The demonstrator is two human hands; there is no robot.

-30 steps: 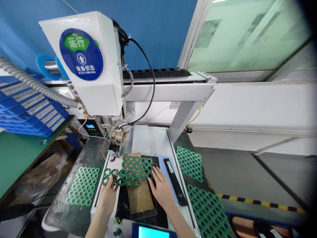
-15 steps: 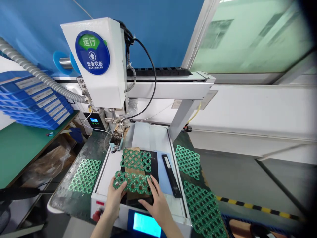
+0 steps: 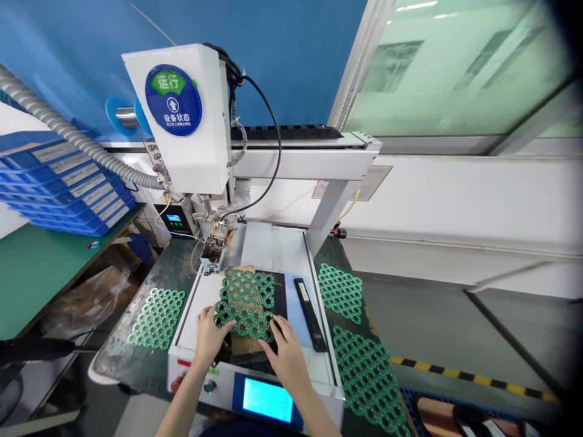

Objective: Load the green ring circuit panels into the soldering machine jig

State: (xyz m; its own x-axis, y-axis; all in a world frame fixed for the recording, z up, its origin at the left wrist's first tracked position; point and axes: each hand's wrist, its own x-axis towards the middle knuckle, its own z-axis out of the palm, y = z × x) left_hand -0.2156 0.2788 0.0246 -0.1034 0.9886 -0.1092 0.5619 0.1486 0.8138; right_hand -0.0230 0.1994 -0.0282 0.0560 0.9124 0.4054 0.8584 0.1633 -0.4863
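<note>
My left hand [image 3: 210, 337] pinches the left end of a green circuit board panel [image 3: 248, 321] with rows of round holes. At its right end, the fingers and thumb of my right hand [image 3: 288, 352] close on the edge. A second green panel [image 3: 241, 284] lies just beyond, on the black plate [image 3: 279, 303] of a white desktop machine; the near panel's far edge is next to it, and I cannot tell whether they touch. Brown material shows between and below the panels. The machine's metal tool head [image 3: 217, 238] is behind them, to the left.
Green panels lie at left [image 3: 157, 318] and in stacks or sheets at right [image 3: 340, 291]. A black bar [image 3: 310, 314] rests on the machine bed. In front are a lit screen [image 3: 267, 399] and a red button [image 3: 177, 382]. Blue trays [image 3: 64, 182] are stacked at left.
Both hands have moved the near panel away from me, closer to the far panel. The camera view has shifted slightly, and the red and green buttons show more fully.
</note>
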